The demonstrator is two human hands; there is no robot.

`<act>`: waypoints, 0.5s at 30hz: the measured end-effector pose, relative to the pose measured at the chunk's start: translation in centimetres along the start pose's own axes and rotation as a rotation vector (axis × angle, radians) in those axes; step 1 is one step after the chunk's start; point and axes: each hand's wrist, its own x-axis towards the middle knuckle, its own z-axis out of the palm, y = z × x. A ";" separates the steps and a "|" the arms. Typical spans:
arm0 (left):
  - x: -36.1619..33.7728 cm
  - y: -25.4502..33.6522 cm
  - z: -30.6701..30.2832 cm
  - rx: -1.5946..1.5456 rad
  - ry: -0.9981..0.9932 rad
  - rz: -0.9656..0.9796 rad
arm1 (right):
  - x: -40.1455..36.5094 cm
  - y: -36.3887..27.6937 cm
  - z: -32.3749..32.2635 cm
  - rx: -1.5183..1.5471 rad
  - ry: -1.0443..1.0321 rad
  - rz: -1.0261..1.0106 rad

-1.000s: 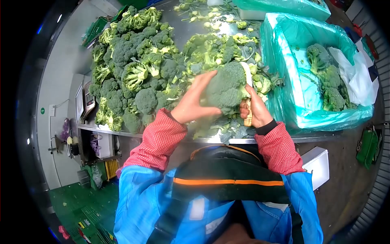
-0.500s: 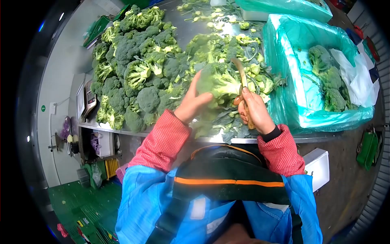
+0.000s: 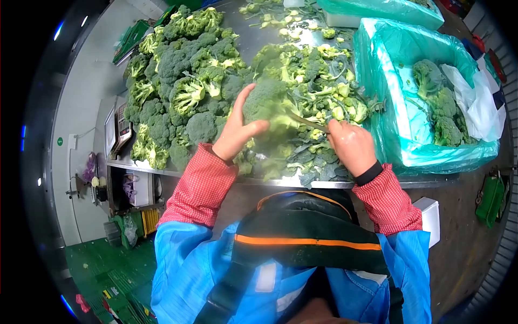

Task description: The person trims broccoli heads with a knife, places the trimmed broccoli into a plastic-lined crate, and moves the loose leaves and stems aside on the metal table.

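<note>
My left hand [image 3: 236, 129] cups a broccoli head [image 3: 265, 99] from the left, thumb and index finger apart along its side; its other fingers are hidden. In my right hand [image 3: 353, 144] is a knife [image 3: 308, 122] with a thin curved blade. The blade points left, and its tip overlaps the blurred stem side of the head. My right fingers wrap the handle, which is mostly covered. Beneath and beyond both hands lie cut stems and leaves [image 3: 340, 100]. Left of my left hand rises a large pile of broccoli heads [image 3: 183, 81].
A box lined with green plastic [image 3: 384, 116] stands at the right, holding several broccoli heads [image 3: 443, 110] and a white plastic bag [image 3: 475, 105]. Another lined box [image 3: 383, 16] is behind it. A scale [image 3: 116, 127] sits at the left. The metal table's edge [image 3: 270, 182] runs before me.
The knife has swung from upright to pointing left at the broccoli stem. My left hand has shifted left with the head, and my right hand has moved slightly right.
</note>
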 end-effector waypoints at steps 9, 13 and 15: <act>-1.8 -0.4 -1.8 -0.390 0.038 -0.080 | 0.2 -1.0 1.8 0.531 -0.007 0.387; -2.0 0.0 0.2 -0.496 -0.072 -0.229 | 2.5 -4.1 0.5 0.866 0.011 0.270; -1.9 -0.7 0.7 -0.515 -0.152 -0.209 | 3.1 -3.7 2.5 0.965 0.097 0.209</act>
